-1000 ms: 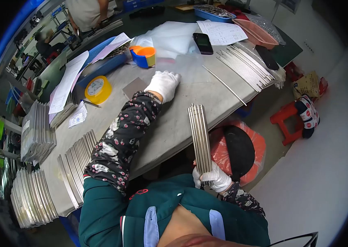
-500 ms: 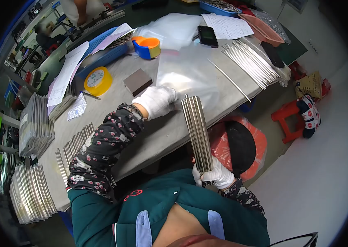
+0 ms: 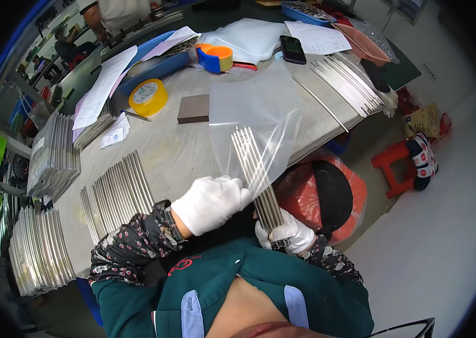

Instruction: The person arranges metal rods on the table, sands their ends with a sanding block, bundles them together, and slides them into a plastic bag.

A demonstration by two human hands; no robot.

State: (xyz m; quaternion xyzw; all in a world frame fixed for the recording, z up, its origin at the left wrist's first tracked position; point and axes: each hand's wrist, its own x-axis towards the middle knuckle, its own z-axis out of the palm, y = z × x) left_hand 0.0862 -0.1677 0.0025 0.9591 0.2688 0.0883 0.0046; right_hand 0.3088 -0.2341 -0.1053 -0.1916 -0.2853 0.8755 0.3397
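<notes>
My right hand [image 3: 288, 232], in a white glove, is closed around the lower end of a bundle of metal rods [image 3: 269, 209]. The bundle tilts up toward the table. A clear plastic bag [image 3: 272, 90] covers the upper part of the rods, whose tips show through the film. My left hand [image 3: 212, 204], also gloved in white, pinches the bag's lower edge beside the bundle. A brown-grey block [image 3: 194, 109] lies on the table by the bag's left side.
More metal rods lie at left [image 3: 122, 186] and far right [image 3: 346, 84]. Packed bundles [image 3: 41, 250] stand at the left edge. Yellow tape [image 3: 148, 98], a tape dispenser [image 3: 214, 58], a phone [image 3: 293, 49] and papers [image 3: 318, 37] lie farther back. A red stool [image 3: 390, 169] stands right.
My left hand has drawn the bag off the table toward me and down over the rods' upper ends. The right hand has stayed almost in place, still holding the bundle.
</notes>
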